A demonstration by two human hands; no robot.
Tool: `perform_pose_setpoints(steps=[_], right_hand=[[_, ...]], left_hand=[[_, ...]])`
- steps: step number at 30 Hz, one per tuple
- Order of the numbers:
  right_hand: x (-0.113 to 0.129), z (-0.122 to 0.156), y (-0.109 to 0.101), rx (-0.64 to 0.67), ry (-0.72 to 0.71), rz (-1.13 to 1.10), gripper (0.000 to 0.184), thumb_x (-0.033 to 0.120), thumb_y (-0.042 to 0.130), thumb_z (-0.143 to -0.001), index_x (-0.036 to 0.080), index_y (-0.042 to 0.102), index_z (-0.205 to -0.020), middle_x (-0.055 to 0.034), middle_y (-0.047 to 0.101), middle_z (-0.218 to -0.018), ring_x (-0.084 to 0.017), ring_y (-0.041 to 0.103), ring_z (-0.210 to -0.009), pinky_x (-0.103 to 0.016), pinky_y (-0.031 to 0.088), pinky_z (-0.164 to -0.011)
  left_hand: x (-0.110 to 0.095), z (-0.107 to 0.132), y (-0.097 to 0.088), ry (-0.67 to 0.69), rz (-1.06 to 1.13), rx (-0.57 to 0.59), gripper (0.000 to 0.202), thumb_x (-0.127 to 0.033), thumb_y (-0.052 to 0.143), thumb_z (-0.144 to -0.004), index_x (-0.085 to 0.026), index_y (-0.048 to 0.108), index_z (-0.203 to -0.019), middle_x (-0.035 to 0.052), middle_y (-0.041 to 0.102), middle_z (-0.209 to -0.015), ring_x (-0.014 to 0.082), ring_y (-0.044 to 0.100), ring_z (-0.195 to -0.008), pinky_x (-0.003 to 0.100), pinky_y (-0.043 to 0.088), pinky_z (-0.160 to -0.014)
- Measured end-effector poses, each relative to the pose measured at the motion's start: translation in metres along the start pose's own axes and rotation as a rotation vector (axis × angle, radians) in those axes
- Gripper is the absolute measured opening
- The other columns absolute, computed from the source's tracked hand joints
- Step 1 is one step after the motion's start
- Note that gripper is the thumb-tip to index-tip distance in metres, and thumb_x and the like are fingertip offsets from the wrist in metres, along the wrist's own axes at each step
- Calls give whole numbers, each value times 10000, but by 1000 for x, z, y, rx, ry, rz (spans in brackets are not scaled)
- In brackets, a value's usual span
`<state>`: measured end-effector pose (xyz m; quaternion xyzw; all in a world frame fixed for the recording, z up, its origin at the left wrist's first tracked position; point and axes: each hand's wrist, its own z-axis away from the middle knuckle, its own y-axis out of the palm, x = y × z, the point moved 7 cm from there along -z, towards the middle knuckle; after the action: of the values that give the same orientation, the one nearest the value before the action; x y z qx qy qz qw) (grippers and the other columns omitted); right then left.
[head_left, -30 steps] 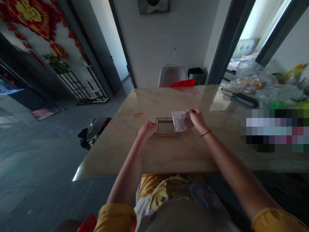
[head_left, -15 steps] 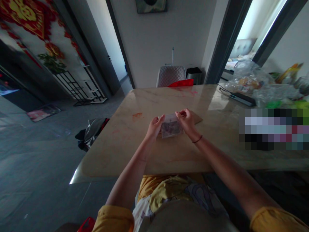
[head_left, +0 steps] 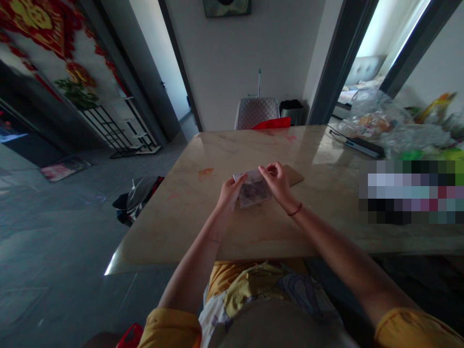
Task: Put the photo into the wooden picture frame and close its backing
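Above the stone-topped table (head_left: 174, 217), a small clear plastic bag (head_left: 254, 193) with something dark and flat inside hangs between my hands. My left hand (head_left: 230, 191) is closed on its left edge, thumb on top. With thumb and forefinger together, my right hand (head_left: 275, 180) pinches at its upper right corner. What exactly the bag contains is too blurred to make out. Just behind my right hand lies a flat brown piece, like card or an envelope (head_left: 293, 176), partly covered by that hand.
To the right are a black power strip with a cable (head_left: 364, 147) and a heap of clear plastic bags (head_left: 406, 125). A quilted chair (head_left: 256, 113) and a red item (head_left: 273, 123) stand beyond the far edge. A dark bag (head_left: 139, 197) is on the floor at left.
The plastic bag and both hands have shifted slightly left. The bag's top left corner now shows past my left thumb, and more of the brown piece is uncovered.
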<state>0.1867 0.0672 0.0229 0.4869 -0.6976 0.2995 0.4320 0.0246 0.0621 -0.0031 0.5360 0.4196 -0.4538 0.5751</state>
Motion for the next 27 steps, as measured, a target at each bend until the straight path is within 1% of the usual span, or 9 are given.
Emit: perform_pose_setpoints(steps=[5, 7, 9, 10, 12, 15, 18, 21, 27], right_hand=[[4, -1, 1, 14, -14, 30, 334, 506, 625, -724, 216, 461, -708, 25, 528, -670, -103, 511, -602, -238, 429, -612], [4, -2, 0, 14, 0, 78, 327, 513, 615, -730, 211, 490, -701, 14, 550, -657, -123, 536, -625, -257, 442, -639], [4, -2, 0, 46, 2, 103, 330, 526, 564, -766, 203, 533, -705, -13, 591, -673, -151, 577, -682, -288, 460, -692], [4, -2, 2, 79, -12, 93, 336, 527, 532, -788, 200, 556, -712, -34, 621, -717, -166, 600, -736, -306, 467, -729], [7, 0, 7, 168, -71, 50, 329, 501, 501, -815, 198, 593, -725, -77, 663, -886, -194, 621, -897, -339, 472, -809], [13, 5, 13, 264, -186, 65, 236, 418, 552, -806, 204, 639, -758, -102, 624, -1127, -218, 565, -1111, -383, 443, -932], [19, 11, 17, 286, -304, 200, 171, 359, 592, -802, 217, 676, -845, -104, 594, -1198, -226, 535, -1163, -413, 391, -1016], [22, 16, 19, 284, -394, 326, 197, 368, 609, -803, 231, 690, -919, -96, 558, -1272, -244, 503, -1199, -435, 376, -1036], [24, 17, 22, 317, -454, 449, 183, 339, 584, -829, 228, 711, -901, -76, 507, -1349, -253, 452, -1246, -445, 357, -1055]], left_hand=[[4, -1, -4, -91, 26, -20, 327, -431, 756, -617, -140, 688, -749, 20, 658, -602, 105, 581, -480, 219, 476, -510], [4, -2, -5, -112, 38, -33, 307, -413, 761, -620, -137, 672, -720, 16, 649, -591, 99, 571, -464, 215, 471, -497], [4, -3, -7, -126, 59, -47, 285, -391, 757, -633, -133, 657, -702, 13, 644, -586, 96, 561, -448, 216, 471, -488], [4, -3, -7, -131, 75, -50, 271, -377, 751, -644, -131, 653, -700, 13, 645, -588, 96, 561, -447, 218, 472, -487], [5, -4, -6, -144, 103, -43, 239, -348, 735, -666, -129, 651, -709, 18, 652, -599, 100, 571, -455, 219, 477, -492], [5, -4, -5, -165, 117, -19, 215, -331, 716, -688, -131, 662, -745, 26, 669, -628, 108, 595, -490, 218, 487, -516], [6, -5, -6, -168, 132, -19, 201, -326, 706, -701, -141, 667, -769, 19, 674, -644, 106, 598, -497, 218, 491, -524], [7, -5, -7, -172, 156, -19, 181, -309, 699, -707, -141, 669, -769, 12, 669, -635, 103, 590, -482, 220, 492, -520], [7, -4, -6, -157, 138, -25, 235, -338, 748, -641, -136, 646, -705, 1, 647, -570, 91, 571, -445, 197, 462, -471]])
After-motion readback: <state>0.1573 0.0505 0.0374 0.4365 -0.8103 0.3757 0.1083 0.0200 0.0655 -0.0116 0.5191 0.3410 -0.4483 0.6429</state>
